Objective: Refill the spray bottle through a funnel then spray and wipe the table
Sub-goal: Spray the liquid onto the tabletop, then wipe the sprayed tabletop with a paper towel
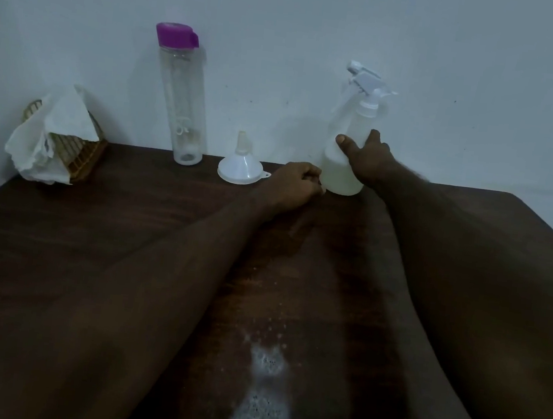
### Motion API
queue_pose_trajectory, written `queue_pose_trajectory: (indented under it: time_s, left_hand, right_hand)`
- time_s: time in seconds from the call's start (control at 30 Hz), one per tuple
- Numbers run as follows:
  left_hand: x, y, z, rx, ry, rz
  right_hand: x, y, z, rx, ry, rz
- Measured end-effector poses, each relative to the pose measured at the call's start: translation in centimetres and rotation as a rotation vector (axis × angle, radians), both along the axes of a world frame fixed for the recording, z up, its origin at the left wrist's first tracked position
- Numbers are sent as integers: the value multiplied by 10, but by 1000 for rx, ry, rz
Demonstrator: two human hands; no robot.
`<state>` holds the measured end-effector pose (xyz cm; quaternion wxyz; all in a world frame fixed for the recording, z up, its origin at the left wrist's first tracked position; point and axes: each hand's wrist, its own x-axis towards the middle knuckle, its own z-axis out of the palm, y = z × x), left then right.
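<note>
Two arms are out across the dark wooden counter (92,240), both reaching toward the far edge by the pale wall (456,74). The right hand (369,158) is on the spray bottle (340,178), thumb across the front of the body and fingers curled round the far side: a firm grip at mid-height. The bottle stands upright on the counter near the wall, cloudy liquid filling its lower part, and its white trigger head (365,80) points left.

Just beside the bottle's base sits the left hand (293,185), curled into a loose fist with the knuckles up, resting on the counter (nothing shows inside it). The white funnel (240,170) is right next to that hand on its left, turned upside down with the wide mouth on the counter and the spout pointing up.

Further left, a tall clear water bottle (184,102) with a purple cap (176,35) stands against the wall, looking nearly drained. Over in the far left corner, a woven basket (85,153) lies tilted, with white paper towel (54,122) draped over it and spilling down its front.

And down between the forearms, close to the person, a patch of white foam (260,414) sits on the counter, with fine droplets speckling the wood beyond it toward the bottle.
</note>
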<state>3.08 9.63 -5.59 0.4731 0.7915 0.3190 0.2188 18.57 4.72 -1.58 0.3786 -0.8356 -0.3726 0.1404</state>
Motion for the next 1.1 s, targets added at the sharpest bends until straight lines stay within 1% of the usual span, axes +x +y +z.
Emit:
queue_pose_trajectory:
  time_s: [0.1, 0.23, 0.37, 0.43, 0.5, 0.57, 0.63, 0.8, 0.87, 0.97, 1.1]
  left_hand:
    - [-4, -3, 0, -11, -10, -10]
    - [-23, -15, 2, 107, 16, 8]
    - [-57, -25, -2, 198, 11, 98]
    - [-74, -31, -3, 209, -4, 149]
    - [-89, -39, 0, 185, -17, 181]
    - [-103, -49, 1, 181, -21, 192]
    - [-120, -60, 2, 202, -18, 206]
    - [-166, -82, -6, 215, -57, 313]
    - [-187, -87, -9, 249, -76, 364]
    - [-222, -91, -11, 266, -92, 442]
    - [-262, -79, -14, 288, -135, 608]
  right_hand:
    - [-5, -4, 2, 28, 29, 4]
    - [-7, -13, -2, 2, 102, -29]
    - [-18, -38, -16, 59, 206, -151]
    - [-26, -52, -20, 59, 252, -170]
    - [-36, -62, -19, 29, 259, -149]
    - [-53, -68, -18, 3, 235, -103]
    - [-78, -72, -14, -54, 165, -41]
    - [-160, -69, -8, -144, -7, 198]
    - [-195, -64, -12, -137, -82, 313]
    - [-246, -57, -17, -96, -170, 424]
    - [-298, -42, -11, -29, -142, 499]
